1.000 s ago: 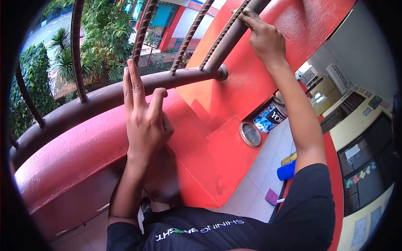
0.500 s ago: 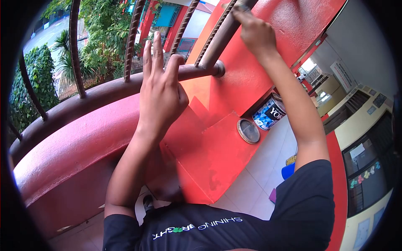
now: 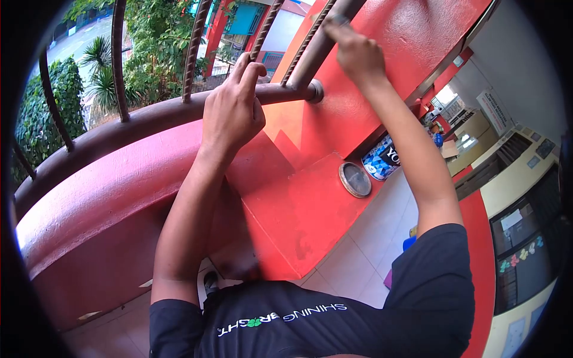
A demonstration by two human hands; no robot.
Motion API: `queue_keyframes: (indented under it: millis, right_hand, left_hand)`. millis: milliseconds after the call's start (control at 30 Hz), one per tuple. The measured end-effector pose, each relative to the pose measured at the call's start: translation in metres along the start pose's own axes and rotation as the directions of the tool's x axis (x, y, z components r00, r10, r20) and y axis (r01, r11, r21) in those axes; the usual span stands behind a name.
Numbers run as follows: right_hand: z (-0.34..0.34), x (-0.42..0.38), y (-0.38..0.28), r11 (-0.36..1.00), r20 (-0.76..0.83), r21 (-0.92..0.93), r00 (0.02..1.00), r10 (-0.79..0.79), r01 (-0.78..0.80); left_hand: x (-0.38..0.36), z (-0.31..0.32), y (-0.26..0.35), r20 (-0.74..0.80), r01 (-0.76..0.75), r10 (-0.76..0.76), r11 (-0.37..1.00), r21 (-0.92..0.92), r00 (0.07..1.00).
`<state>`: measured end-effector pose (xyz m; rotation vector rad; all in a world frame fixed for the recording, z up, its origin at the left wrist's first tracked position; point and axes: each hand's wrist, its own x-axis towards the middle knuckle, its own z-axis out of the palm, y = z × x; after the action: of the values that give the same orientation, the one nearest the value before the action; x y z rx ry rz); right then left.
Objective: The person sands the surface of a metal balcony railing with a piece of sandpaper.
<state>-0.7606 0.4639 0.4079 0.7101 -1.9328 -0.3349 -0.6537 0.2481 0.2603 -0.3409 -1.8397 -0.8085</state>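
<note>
My left hand (image 3: pixel 234 113) is at the brown metal railing (image 3: pixel 149 109), its fingers bent over the lower rail and against a twisted vertical bar (image 3: pixel 262 37). My right hand (image 3: pixel 361 59) is raised at the thick slanted rail (image 3: pixel 327 43) near the top of the view. Its fingers are closed around something small and dark at the rail, too blurred and covered to name.
A blue-and-white paint can (image 3: pixel 380 159) stands by the red wall, with a round lid or shallow tin (image 3: pixel 355 179) beside it on the red ledge (image 3: pixel 298 221). A pink curved parapet (image 3: pixel 119 173) runs under the railing. Pale floor tiles (image 3: pixel 352 256) lie below.
My left hand's fingers, stretched upward before, are now bent at the railing. My right hand has shifted slightly down and left along the slanted rail. The view has tilted a little.
</note>
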Motion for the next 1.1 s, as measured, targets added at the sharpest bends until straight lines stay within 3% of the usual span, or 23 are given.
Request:
queue_keyframes:
  millis: [33, 67, 133, 200, 233, 267, 333, 367, 400, 433, 467, 500, 533, 567, 600, 633, 667, 733, 867, 967, 1000, 1067, 1100]
  right_hand:
    - [0.007, -0.012, -0.004, 0.953, 0.121, 0.122, 0.948, -0.293, 0.279]
    - [0.01, -0.021, 0.001, 0.886, 0.328, 0.278, 0.83, -0.45, 0.371]
    - [0.003, -0.007, 0.003, 0.962, 0.141, 0.215, 0.97, -0.199, 0.167]
    - [0.001, -0.004, -0.008, 0.977, -0.067, 0.114, 0.98, 0.189, -0.18]
    - [0.008, -0.015, -0.014, 0.984, 0.106, 0.174, 0.994, 0.03, -0.048]
    - [0.011, -0.023, -0.015, 0.983, 0.093, 0.176, 0.995, 0.041, -0.057]
    - [0.002, -0.041, -0.027, 0.951, 0.332, 0.307, 0.935, -0.124, 0.017]
    - [-0.014, -0.045, -0.027, 0.933, 0.276, 0.351, 0.961, -0.018, -0.083]
    - [-0.007, -0.05, -0.02, 0.93, 0.277, 0.356, 0.961, -0.014, -0.089]
    - [0.005, -0.054, -0.013, 0.829, 0.051, 0.529, 0.982, 0.181, -0.18]
    - [0.015, -0.062, -0.005, 0.688, -0.136, 0.696, 0.903, 0.407, -0.206]
    - [0.006, -0.07, -0.004, 0.418, 0.124, 0.819, 0.833, 0.539, -0.393]
    - [0.005, -0.075, -0.009, 0.41, 0.128, 0.819, 0.823, 0.553, -0.402]
    - [0.007, -0.077, -0.018, 0.054, 0.346, 0.876, 0.702, 0.623, -0.479]
    - [0.007, -0.076, -0.028, -0.307, 0.563, 0.819, 0.572, 0.597, -0.485]
    - [0.003, -0.077, -0.04, -0.432, 0.675, 0.734, 0.495, 0.547, -0.524]
    - [0.017, -0.078, -0.039, -0.597, 0.757, 0.646, 0.5, 0.42, -0.477]
    - [0.028, -0.079, -0.049, -0.711, 0.788, 0.569, 0.521, 0.328, -0.413]
    - [0.021, -0.084, -0.036, -0.641, 0.812, 0.516, 0.563, 0.154, -0.569]
    - [0.019, -0.079, -0.031, -0.074, 0.777, 0.618, 0.592, 0.215, -0.783]
    - [0.026, -0.077, -0.027, -0.073, 0.776, 0.618, 0.593, 0.216, -0.783]
    - [0.047, -0.071, -0.014, 0.211, 0.779, 0.564, 0.599, 0.185, -0.798]
    - [0.049, -0.068, -0.014, 0.215, 0.779, 0.564, 0.6, 0.185, -0.798]
  left_hand:
    - [0.001, 0.001, -0.002, -0.024, -0.029, 0.029, 1.0, 0.007, 0.999]
    - [0.001, 0.001, -0.003, -0.022, -0.032, 0.032, 0.999, 0.01, 0.999]
    - [0.0, 0.004, -0.002, -0.029, -0.02, 0.021, 0.999, 0.025, 0.999]
    - [-0.001, 0.004, -0.002, -0.008, -0.009, 0.01, 0.999, 0.039, 1.0]
    - [-0.003, 0.004, -0.001, -0.008, -0.017, 0.017, 0.999, 0.028, 1.0]
    - [-0.001, 0.002, -0.002, -0.009, -0.03, 0.03, 0.999, 0.023, 1.0]
    - [0.001, -0.002, -0.001, 0.02, -0.03, 0.03, 0.999, 0.022, 0.999]
    - [0.001, -0.003, -0.002, 0.04, -0.017, 0.016, 1.0, 0.016, 0.999]
    - [0.0, -0.002, -0.001, 0.048, -0.019, 0.018, 1.0, 0.02, 0.999]
    - [-0.001, -0.001, -0.001, 0.039, -0.018, 0.016, 0.999, 0.036, 0.999]
    - [-0.002, 0.001, -0.002, 0.032, -0.02, 0.018, 0.998, 0.052, 0.999]
    - [0.0, 0.002, -0.002, 0.006, -0.047, 0.047, 0.997, 0.064, 0.999]
    - [-0.001, 0.003, -0.001, 0.021, -0.057, 0.056, 0.996, 0.064, 0.998]
    - [0.0, 0.002, 0.0, 0.028, -0.027, 0.026, 0.998, 0.048, 0.999]
    - [0.001, 0.003, 0.001, 0.032, 0.005, -0.006, 0.999, 0.032, 0.999]
    - [0.001, 0.006, 0.001, 0.006, 0.011, -0.011, 0.999, 0.05, 1.0]
    - [0.0, 0.008, 0.001, 0.012, 0.004, -0.004, 0.999, 0.048, 1.0]
    - [0.0, 0.004, 0.003, 0.026, -0.009, 0.008, 0.999, 0.047, 1.0]
    - [0.001, 0.001, 0.004, 0.072, 0.02, -0.022, 0.999, 0.04, 0.997]
    - [0.0, 0.002, 0.003, 0.061, 0.006, -0.009, 0.999, 0.052, 0.998]
    - [0.0, 0.002, 0.003, 0.06, 0.005, -0.008, 0.999, 0.051, 0.998]
    - [0.0, 0.002, 0.006, 0.061, 0.025, -0.028, 0.999, 0.041, 0.998]
    - [-0.001, 0.003, 0.006, 0.058, 0.026, -0.028, 0.999, 0.039, 0.998]
